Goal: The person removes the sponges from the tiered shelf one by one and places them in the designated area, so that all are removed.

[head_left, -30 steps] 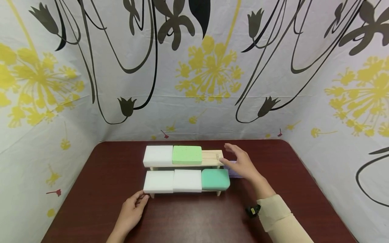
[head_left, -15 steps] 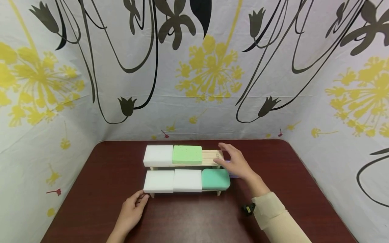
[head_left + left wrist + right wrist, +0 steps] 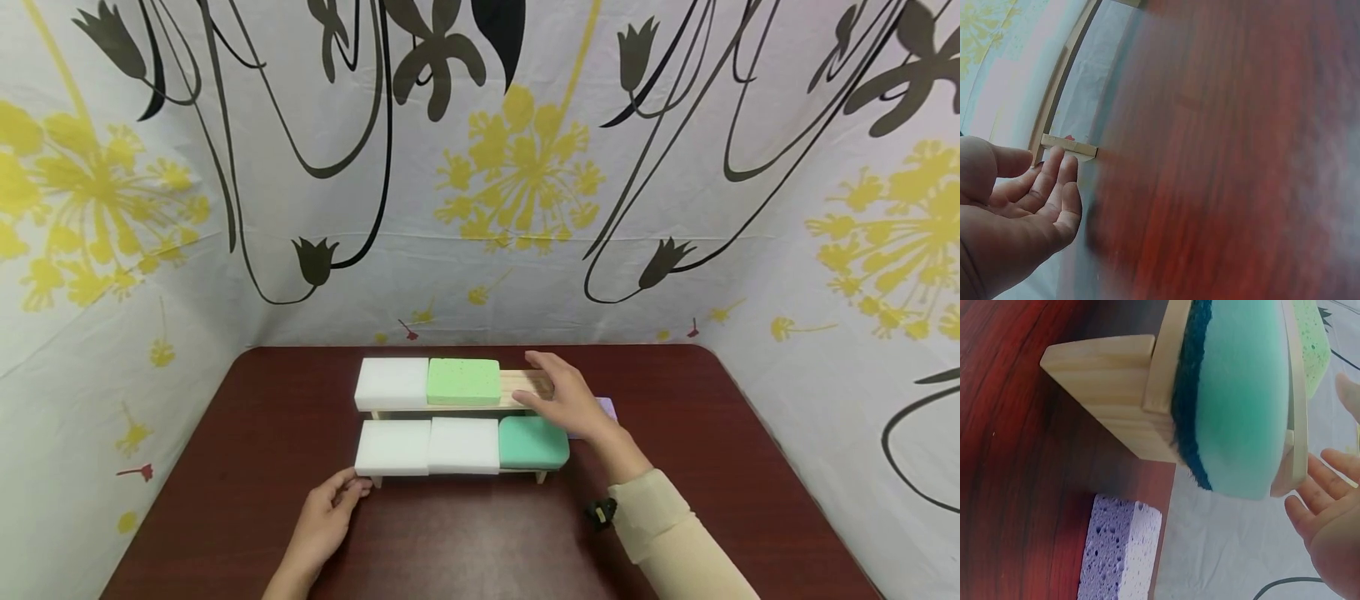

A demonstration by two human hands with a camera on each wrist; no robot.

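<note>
Two low wooden racks stand one behind the other. On the front rack (image 3: 1167,362) sit two white sponges (image 3: 393,448) and a teal sponge (image 3: 533,442) with a dark scouring layer beneath. The back rack (image 3: 517,387) carries a white sponge (image 3: 392,383) and a light green sponge (image 3: 463,382); its right end is bare wood. My right hand (image 3: 564,400) is over that bare end, thumb and fingers spread, with nothing between them. My left hand (image 3: 324,514) rests by the front rack's left corner, fingers loosely bent near the wooden leg (image 3: 1069,145).
A purple sponge (image 3: 1110,550) lies on the dark red table (image 3: 450,542), right of the racks and partly behind my right hand in the head view. A patterned white cloth (image 3: 517,292) hangs behind the table and along both sides.
My right hand has moved left, from beside the back rack's right end to over it, uncovering more of the purple sponge. My left hand and the sponges stay where they were.
</note>
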